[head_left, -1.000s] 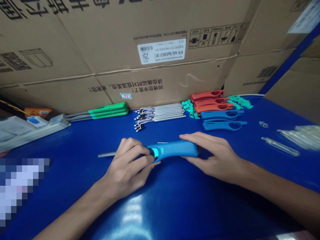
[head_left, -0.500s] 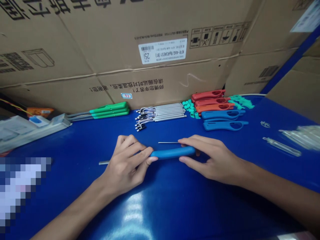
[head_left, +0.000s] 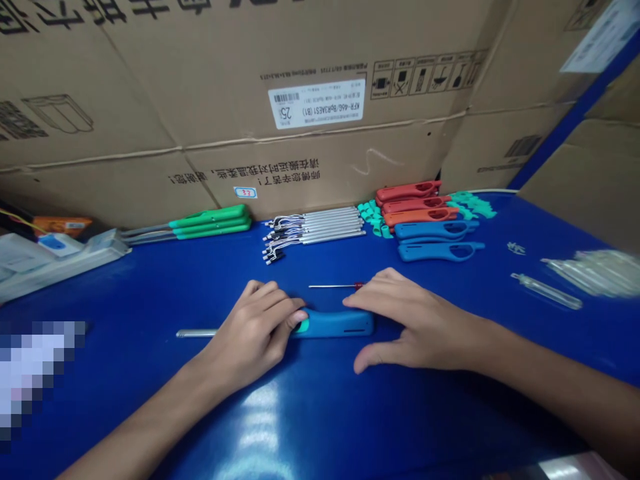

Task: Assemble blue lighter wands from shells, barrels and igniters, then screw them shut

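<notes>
A long-necked lighter with a blue handle lies across the middle of the blue table, its metal tube pointing left. My left hand is closed around its trigger end, thumb beside a teal button; the fingers hide part of the body. Beyond the handle's right end, my right hand is spread, thumb and fingers apart, with nothing between them. Just behind the lighter lies a screwdriver with a thin shaft, its red handle partly covered by my right fingers.
Green-handled lighters, metal tubes with wires, teal pieces, and red, orange and blue handle shells line the back. Clear tubes lie at right. A power strip sits at left; cardboard stands behind.
The blue lighter has rolled from its narrow edge to show its slotted side, and sits slightly lower. My right hand has let go and opened wider. The view has shifted slightly.
</notes>
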The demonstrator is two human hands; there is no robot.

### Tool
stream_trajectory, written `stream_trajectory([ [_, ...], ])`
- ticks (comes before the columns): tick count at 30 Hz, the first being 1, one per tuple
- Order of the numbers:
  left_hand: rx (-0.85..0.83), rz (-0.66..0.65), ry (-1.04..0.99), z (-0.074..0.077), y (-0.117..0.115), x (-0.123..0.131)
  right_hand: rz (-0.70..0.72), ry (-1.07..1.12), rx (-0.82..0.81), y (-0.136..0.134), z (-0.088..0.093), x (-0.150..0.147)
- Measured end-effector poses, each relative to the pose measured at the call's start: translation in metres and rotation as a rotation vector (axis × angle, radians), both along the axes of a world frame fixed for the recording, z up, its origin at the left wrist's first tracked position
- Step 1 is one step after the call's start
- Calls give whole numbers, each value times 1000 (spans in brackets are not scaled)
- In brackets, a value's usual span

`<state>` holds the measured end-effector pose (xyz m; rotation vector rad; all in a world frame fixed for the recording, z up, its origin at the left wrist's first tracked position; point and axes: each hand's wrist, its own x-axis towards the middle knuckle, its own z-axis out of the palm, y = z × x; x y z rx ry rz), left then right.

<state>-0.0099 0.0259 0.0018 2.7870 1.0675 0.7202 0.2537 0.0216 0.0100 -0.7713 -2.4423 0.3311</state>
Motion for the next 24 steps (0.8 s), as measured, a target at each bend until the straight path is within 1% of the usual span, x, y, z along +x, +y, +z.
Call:
stream_trajectory([
  [2, 10, 24, 0, -2, 0, 1, -15, 18, 71, 5, 9, 3],
  [3, 10, 35, -1, -2, 0, 1, -60, 29, 114, 9, 15, 7],
  [5, 4, 46, -4, -3, -1, 1, -217, 49, 196, 19, 32, 23],
  [6, -1, 44, -3, -4, -1, 0, -333, 43, 225, 26, 42, 35],
  [7, -4, 45, -2, -4, -1, 0, -468, -11, 212, 32, 52, 49],
  [8, -3, 39, 3, -4, 0, -1, -591, -99, 185, 38, 61, 65],
  [10, -3, 39, 12, -5, 1, -2, -761, -383, 20, 49, 77, 101],
  [11, -1, 38, 15, -4, 1, -3, -863, -494, -72, 54, 82, 119],
  [13, 1, 44, 17, -4, 2, -3, -1008, -649, -195, 59, 85, 152],
  [14, -1, 49, 18, -4, 2, -3, -1049, -685, -210, 60, 83, 166],
  [15, -6, 56, 19, -4, 3, -3, -1072, -708, -236, 60, 78, 179],
  [18, -19, 64, 10, -7, 2, -4, -1017, -687, -352, 56, 59, 206],
  [20, -23, 61, 1, -9, 2, -5, -897, -545, -305, 53, 46, 219],
  [21, -26, 58, 0, -10, 3, -6, -879, -512, -327, 52, 41, 224],
  [24, -29, 48, -3, -12, 4, -7, -800, -448, -244, 52, 29, 233],
])
